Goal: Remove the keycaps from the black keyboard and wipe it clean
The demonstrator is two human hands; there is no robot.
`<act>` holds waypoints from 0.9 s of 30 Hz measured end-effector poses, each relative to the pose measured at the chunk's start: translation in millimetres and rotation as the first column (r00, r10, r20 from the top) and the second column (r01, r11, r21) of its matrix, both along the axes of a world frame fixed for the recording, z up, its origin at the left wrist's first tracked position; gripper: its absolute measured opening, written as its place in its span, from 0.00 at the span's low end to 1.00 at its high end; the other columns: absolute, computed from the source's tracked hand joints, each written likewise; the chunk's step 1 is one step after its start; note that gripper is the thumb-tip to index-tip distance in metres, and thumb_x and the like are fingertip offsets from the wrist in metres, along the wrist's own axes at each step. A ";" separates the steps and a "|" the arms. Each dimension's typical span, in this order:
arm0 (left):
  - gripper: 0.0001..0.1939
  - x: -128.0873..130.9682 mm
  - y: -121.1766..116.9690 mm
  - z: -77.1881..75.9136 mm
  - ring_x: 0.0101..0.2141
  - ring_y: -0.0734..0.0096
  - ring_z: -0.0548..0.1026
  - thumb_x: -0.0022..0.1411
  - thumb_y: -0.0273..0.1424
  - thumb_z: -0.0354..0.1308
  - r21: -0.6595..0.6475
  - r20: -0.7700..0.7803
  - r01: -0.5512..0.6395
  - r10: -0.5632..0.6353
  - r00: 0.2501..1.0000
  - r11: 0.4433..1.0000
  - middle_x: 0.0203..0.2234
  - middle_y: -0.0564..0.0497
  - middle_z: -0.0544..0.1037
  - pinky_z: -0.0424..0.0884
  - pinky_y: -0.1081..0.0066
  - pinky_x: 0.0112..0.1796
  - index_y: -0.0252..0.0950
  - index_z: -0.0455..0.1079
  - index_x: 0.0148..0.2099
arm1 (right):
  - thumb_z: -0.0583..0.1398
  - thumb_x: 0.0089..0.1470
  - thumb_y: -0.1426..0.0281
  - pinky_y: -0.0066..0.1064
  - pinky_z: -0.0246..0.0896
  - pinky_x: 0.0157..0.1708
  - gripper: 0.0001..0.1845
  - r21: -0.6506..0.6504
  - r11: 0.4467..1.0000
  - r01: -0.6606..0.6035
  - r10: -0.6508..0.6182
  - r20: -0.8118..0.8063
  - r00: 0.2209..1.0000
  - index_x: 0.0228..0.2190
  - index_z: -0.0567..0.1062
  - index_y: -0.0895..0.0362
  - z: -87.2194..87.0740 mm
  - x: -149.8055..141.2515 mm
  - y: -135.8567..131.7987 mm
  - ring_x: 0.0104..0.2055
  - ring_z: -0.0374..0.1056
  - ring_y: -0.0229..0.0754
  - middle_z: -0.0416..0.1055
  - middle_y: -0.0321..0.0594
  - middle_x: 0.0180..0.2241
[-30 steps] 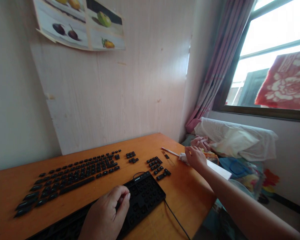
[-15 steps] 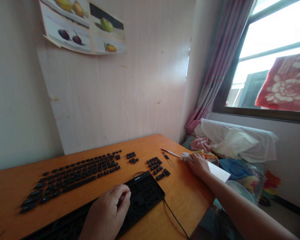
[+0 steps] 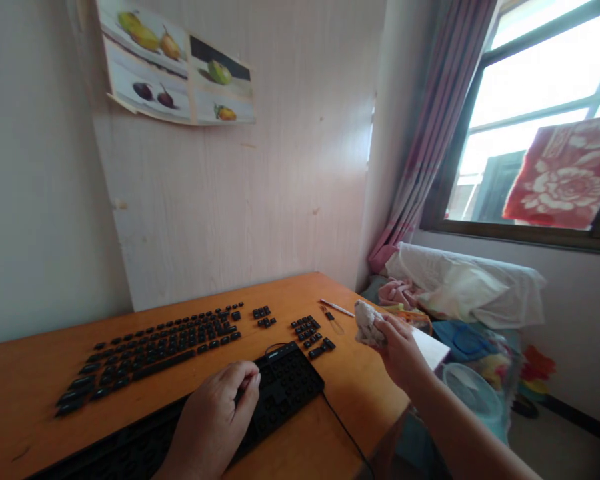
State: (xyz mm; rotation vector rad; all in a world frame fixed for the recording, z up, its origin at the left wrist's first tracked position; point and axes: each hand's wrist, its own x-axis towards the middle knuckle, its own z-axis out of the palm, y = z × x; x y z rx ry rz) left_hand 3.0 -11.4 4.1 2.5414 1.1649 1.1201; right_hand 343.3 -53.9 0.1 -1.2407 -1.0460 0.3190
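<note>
1. A risk, as I judge: the cloth [image 3: 369, 325] is bulky, and if it passes low over the desk [image 3: 365, 370], its loose edge could catch the small keys [image 3: 306, 327] near the keyboard [image 3: 300, 380] and mix their order.
2. The pen [image 3: 337, 308] lies just beside the cloth, so a careless swing could make it roll.
3. The cable [image 3: 341, 420] runs from the keyboard towards the person; if an arm pulls it, the keyboard could turn and push the long rows of keys [image 3: 180, 343].
4. The right hand [image 3: 403, 350] is narrow, with the fingers closed on the crumpled cloth, which is above the right part of the desk (how firm is this grip, I cannot tell).
5. The left hand [image 3: 215, 410] is curled almost like a fist, the thumb near the bent forefinger, over the keyboard. Whether it hides something small, I cannot see.
</note>
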 end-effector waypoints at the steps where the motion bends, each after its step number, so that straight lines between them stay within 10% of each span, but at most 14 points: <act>1: 0.07 0.8 -1.0 0.7 0.33 0.68 0.77 0.66 0.34 0.51 0.012 0.012 0.004 -0.004 1.000 1.000 0.31 0.53 0.79 0.70 0.70 0.36 0.41 0.69 0.39 | 0.59 0.53 0.54 0.31 0.62 0.27 0.15 0.016 0.996 -0.091 0.092 -0.108 0.990 0.31 0.72 0.54 1.2 -13.3 -7.6 0.29 0.64 0.41 0.70 0.39 0.28; 8: 0.08 18.0 -22.4 10.8 0.36 0.67 0.77 0.67 0.34 0.51 0.002 0.089 0.082 -0.082 0.993 0.997 0.35 0.51 0.79 0.70 0.68 0.41 0.40 0.70 0.43 | 0.61 0.56 0.56 0.28 0.59 0.29 0.16 -0.004 0.893 -0.451 0.425 -0.325 0.845 0.34 0.71 0.56 -15.2 -97.0 -53.3 0.28 0.59 0.37 0.65 0.36 0.28; 17: 0.18 34.0 -58.8 40.7 0.50 0.64 0.73 0.66 0.43 0.52 -0.279 0.187 0.242 -0.195 0.963 0.929 0.49 0.47 0.76 0.68 0.68 0.49 0.40 0.70 0.53 | 0.57 0.60 0.55 0.29 0.59 0.33 0.16 -0.110 0.766 -0.634 0.610 -0.191 0.769 0.38 0.71 0.55 -49.1 -146.0 -73.8 0.32 0.61 0.39 0.67 0.37 0.30; 27: 0.12 16.2 -101.6 7.5 0.44 0.66 0.74 0.61 0.31 0.57 -0.437 0.183 0.189 -0.119 0.976 0.879 0.42 0.51 0.77 0.68 0.70 0.45 0.42 0.72 0.47 | 0.55 0.62 0.59 0.31 0.61 0.35 0.13 -0.179 0.802 -0.569 0.585 0.046 0.810 0.41 0.71 0.55 -51.8 -146.7 -79.6 0.34 0.65 0.42 0.70 0.38 0.32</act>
